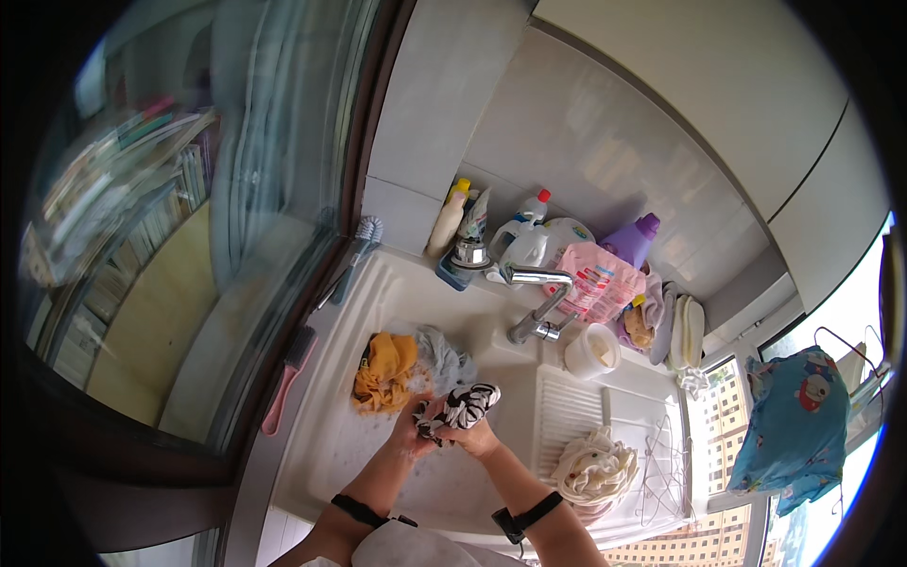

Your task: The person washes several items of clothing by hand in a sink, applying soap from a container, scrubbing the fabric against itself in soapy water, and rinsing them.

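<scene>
My left hand [413, 427] and my right hand [476, 437] are both closed on a bunched black-and-white patterned cloth [464, 407], held over the basin of a white laundry sink [453, 489]. Just beyond them in the basin lie a wet orange-yellow cloth [388, 368] and a grey-blue cloth [441, 358], with suds around them. A twisted cream cloth [596, 468] rests on the ribbed washboard [560, 404] at the right. The chrome faucet [540, 312] stands behind the basin.
Bottles, a pink refill pouch [595, 282] and a white tub [592, 352] line the back ledge. A pink-handled brush [289, 383] lies on the left ledge, beside a dark-framed window. Wire hangers [666, 475] sit at the right; a blue garment [797, 425] hangs by the far-right window.
</scene>
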A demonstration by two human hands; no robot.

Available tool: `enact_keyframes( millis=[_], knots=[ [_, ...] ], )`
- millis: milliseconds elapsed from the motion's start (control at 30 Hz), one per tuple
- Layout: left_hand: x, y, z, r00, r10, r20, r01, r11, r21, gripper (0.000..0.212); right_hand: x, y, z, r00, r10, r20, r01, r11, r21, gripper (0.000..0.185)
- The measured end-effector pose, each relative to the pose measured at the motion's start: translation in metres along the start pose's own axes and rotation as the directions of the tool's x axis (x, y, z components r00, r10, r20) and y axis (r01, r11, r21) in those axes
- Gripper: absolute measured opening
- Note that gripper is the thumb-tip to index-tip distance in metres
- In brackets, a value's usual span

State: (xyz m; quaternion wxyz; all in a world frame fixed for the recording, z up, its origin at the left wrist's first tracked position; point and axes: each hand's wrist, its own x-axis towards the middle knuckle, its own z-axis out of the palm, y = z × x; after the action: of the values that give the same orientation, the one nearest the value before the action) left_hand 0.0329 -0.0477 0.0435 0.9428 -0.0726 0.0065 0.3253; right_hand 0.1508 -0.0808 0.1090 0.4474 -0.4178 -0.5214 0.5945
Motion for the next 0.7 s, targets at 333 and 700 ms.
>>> enact_keyframes(
  millis=[333,700],
  knots=[
    [0.009,0.005,-0.047,0.976,0.184,-0.119,-0.186,0.982,-0.012,0.018,0.006,0.016,0.026,0.914,-0.323,-0.247,0.045,0.685,-0.727,0.027],
    [0.008,-0.002,0.002,0.603,0.725,-0.334,-0.564,0.683,0.464,0.019,0.026,0.044,0.028,0.705,0.009,-0.709,-0.172,0.972,-0.159,0.026]
  ],
)
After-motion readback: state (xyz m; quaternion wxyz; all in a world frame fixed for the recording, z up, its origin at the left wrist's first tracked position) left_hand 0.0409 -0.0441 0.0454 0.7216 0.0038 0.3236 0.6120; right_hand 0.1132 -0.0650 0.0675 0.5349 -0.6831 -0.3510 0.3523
